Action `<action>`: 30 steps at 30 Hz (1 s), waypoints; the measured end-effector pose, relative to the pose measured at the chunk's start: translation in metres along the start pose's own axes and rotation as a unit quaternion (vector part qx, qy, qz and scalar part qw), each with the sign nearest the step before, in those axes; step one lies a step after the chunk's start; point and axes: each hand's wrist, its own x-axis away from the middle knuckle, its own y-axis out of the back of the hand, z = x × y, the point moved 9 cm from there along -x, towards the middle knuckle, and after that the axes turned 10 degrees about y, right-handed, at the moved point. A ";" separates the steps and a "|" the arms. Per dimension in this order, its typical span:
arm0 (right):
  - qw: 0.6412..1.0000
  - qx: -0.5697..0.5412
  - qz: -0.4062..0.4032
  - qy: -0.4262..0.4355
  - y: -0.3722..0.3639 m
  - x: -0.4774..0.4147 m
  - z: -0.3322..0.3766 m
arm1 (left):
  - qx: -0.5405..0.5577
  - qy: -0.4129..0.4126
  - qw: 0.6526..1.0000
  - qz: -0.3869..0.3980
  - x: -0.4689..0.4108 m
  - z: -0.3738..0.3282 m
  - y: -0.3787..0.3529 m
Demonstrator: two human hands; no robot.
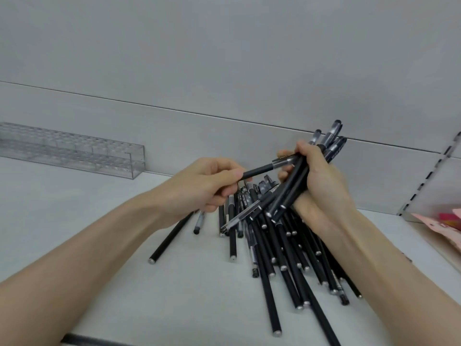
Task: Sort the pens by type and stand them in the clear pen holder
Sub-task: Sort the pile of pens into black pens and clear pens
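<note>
A heap of several black pens [279, 248] lies on the white shelf [99, 221] in the middle of the view. My right hand [321, 181] grips a bundle of black pens [294, 186], their clear caps sticking up past my fingers at the upper right. My left hand [202, 186] pinches one black pen [259, 170] by its barrel end; its capped end reaches to the fingers of my right hand. The clear pen holder [74, 151], with many small slots, stands far left against the back wall and looks to hold no pens.
A slotted metal upright [429, 176] bounds the shelf on the right. Pink packaged goods [441, 228] lie beyond it at the right edge. One black pen [172, 236] lies apart, left of the heap. The shelf's front edge [99, 339] is near the frame's bottom.
</note>
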 end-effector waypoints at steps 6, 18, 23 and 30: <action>0.999 0.018 0.041 -0.018 -0.005 0.005 -0.014 | -0.042 -0.067 0.997 -0.026 0.000 -0.006 -0.017; 0.993 0.064 0.083 -0.056 -0.008 0.007 -0.015 | -0.381 0.080 0.896 -0.216 -0.013 0.029 0.037; 0.995 0.047 0.083 -0.042 -0.009 0.009 -0.013 | -0.387 0.112 0.894 -0.197 -0.020 0.038 0.030; 0.992 0.027 0.099 -0.074 -0.014 0.014 -0.017 | -0.317 0.154 0.916 -0.190 -0.023 0.044 0.032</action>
